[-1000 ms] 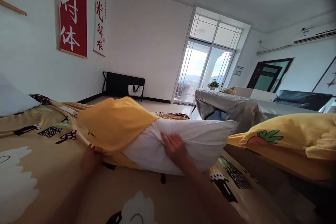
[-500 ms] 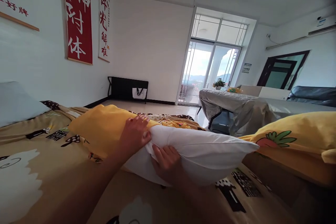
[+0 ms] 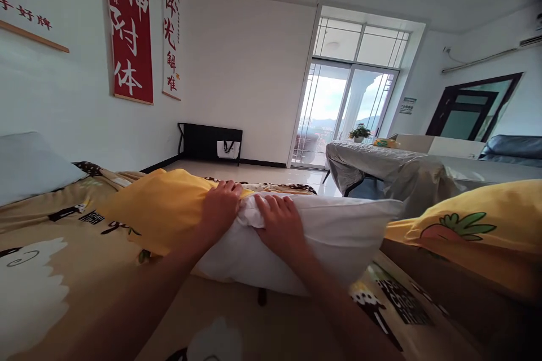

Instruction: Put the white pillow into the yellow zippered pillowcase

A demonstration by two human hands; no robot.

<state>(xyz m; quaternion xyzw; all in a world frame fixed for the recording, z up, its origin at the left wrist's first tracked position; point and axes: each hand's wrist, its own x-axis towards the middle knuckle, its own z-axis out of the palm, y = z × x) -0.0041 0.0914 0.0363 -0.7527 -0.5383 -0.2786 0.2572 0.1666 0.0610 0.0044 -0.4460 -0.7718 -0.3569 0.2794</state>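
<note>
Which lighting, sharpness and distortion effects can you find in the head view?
Head view: daylight glares through the sliding glass door; shadow dulls the white pillow along its lower front; the white wall bows along its top edge, likely lens distortion; the upper right corner darkens; the right forearm looks slightly soft.

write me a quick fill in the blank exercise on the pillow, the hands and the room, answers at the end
The pillow that the right hand touches is coloured ____.
The cover by the left hand is mainly ____.
The orange vegetable printed on the cloth at the far right is a ____.
The scroll with white characters has a ____ background.

Missing words: white; yellow; carrot; red
</note>
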